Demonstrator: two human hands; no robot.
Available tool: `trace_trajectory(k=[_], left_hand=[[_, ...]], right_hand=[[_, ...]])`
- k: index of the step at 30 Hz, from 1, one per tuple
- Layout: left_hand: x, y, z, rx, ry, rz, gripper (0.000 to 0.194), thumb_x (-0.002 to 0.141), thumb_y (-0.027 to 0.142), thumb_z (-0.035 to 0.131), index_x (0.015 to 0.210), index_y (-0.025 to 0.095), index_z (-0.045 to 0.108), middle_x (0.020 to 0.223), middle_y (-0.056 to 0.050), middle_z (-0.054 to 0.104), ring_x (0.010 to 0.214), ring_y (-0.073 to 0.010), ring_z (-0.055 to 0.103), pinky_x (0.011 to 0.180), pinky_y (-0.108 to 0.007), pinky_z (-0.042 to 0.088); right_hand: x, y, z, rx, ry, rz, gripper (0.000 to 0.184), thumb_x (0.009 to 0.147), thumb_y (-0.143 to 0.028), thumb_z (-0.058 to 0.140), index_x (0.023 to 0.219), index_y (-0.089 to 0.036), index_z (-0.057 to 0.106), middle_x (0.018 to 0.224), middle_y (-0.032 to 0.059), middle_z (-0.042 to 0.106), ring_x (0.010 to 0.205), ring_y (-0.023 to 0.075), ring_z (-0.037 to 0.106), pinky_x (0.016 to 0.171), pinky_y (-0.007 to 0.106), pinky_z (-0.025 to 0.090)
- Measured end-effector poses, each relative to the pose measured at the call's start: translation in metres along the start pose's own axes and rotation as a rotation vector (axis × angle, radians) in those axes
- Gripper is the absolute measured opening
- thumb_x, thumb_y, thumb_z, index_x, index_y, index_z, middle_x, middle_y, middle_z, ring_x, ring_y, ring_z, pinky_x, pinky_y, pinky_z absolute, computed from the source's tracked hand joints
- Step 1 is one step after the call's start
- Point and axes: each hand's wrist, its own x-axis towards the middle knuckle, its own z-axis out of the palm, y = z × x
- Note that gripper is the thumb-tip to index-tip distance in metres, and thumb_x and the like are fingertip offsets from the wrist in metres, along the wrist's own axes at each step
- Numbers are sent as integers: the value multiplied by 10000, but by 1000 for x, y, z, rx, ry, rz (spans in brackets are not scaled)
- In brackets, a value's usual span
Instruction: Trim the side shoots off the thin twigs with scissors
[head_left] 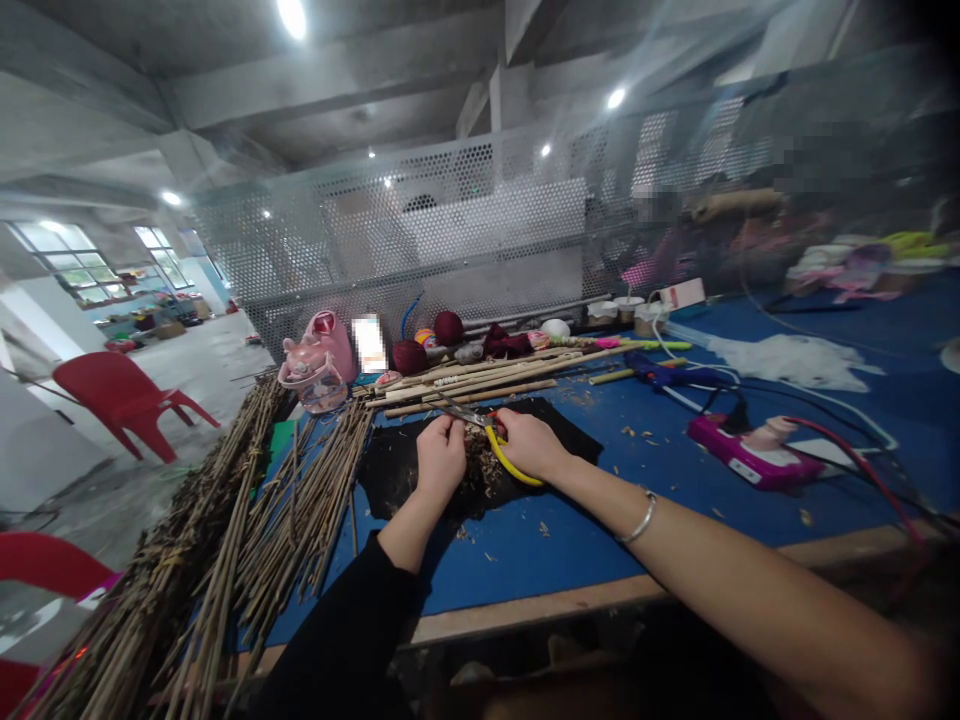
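Note:
My right hand (531,443) grips a pair of yellow-handled shears (517,474), whose metal blades point left and away from me. Close to the blades, my left hand (439,455) is closed in a pinch; what it holds, if anything, is too small to make out. Both hands are over a black cloth (386,462) spread on the blue table. A heap of pale and brown clippings (486,470) lies on the cloth, partly under the hands. To the left of the cloth is a spread of thin brown sticks (300,525).
A larger bundle of twigs (191,520) runs along the left edge. Yarn balls (448,328), pale sticks (480,378) and a pink basket (319,380) lie at the back. At right are a blue glue gun (667,372), a purple power strip (750,455) and cables.

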Motion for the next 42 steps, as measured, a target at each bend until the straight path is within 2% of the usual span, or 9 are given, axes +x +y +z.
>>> trace_trajectory(k=[4, 13, 22, 27, 30, 32, 34, 38, 42], left_hand=[[0, -3, 2, 10, -21, -19, 245, 793, 283, 427, 670, 147, 589, 594, -7, 555, 586, -121, 498, 575, -213, 367], [-1, 6, -1, 21, -47, 22, 257, 806, 288, 415, 700, 152, 606, 635, -8, 586, 633, -124, 511, 602, -210, 361], [2, -4, -4, 147, -99, -50, 323, 712, 439, 544, 611, 145, 630, 533, -10, 583, 503, -111, 481, 523, -217, 329], [3, -11, -4, 278, -82, 6, 265, 789, 361, 467, 774, 170, 649, 741, -54, 643, 674, -147, 563, 632, -236, 398], [8, -7, -5, 470, -70, 47, 226, 790, 310, 468, 861, 176, 635, 853, -93, 635, 774, -182, 583, 692, -265, 418], [17, -4, -13, 628, -145, 40, 223, 777, 294, 483, 902, 183, 631, 892, -113, 630, 792, -200, 592, 694, -277, 427], [30, -3, -29, 817, -316, -35, 195, 754, 280, 508, 872, 206, 644, 893, -112, 639, 842, -212, 596, 719, -281, 431], [48, -14, -80, 950, -331, -203, 186, 626, 199, 619, 793, 126, 656, 888, -201, 637, 853, -291, 603, 745, -356, 434], [42, -35, -120, 1011, -365, -388, 278, 490, 206, 699, 745, 102, 656, 891, -230, 637, 877, -339, 592, 754, -394, 441]], right_hand=[[1, 1, 1, -54, 43, -14, 224, 738, -312, 508, 924, -186, 501, 797, 55, 640, 714, 194, 591, 549, 240, 271], [3, 3, 0, -13, 6, 1, 141, 777, -322, 443, 797, -205, 519, 738, 42, 635, 643, 169, 567, 507, 239, 231], [8, 12, -3, 76, 150, -4, 175, 736, -347, 491, 839, -205, 502, 770, 25, 617, 701, 164, 556, 551, 224, 285], [20, 34, 2, 293, 306, 105, 158, 655, -259, 519, 793, -192, 481, 746, 15, 573, 631, 136, 499, 552, 210, 320], [29, 50, 7, 382, 362, 131, 171, 667, -350, 512, 689, -188, 461, 693, 17, 540, 611, 139, 464, 558, 224, 331], [33, 58, 11, 488, 339, 179, 224, 680, -411, 492, 675, -189, 467, 635, 2, 526, 578, 134, 453, 546, 227, 334], [34, 61, 14, 512, 342, 199, 269, 702, -453, 456, 686, -185, 476, 616, 0, 526, 571, 135, 452, 544, 230, 338], [32, 57, 15, 514, 358, 202, 322, 677, -497, 480, 690, -176, 489, 633, 12, 536, 580, 138, 452, 553, 239, 339], [29, 49, 13, 519, 358, 181, 315, 655, -489, 512, 671, -175, 497, 628, 13, 539, 570, 134, 450, 542, 236, 329]])
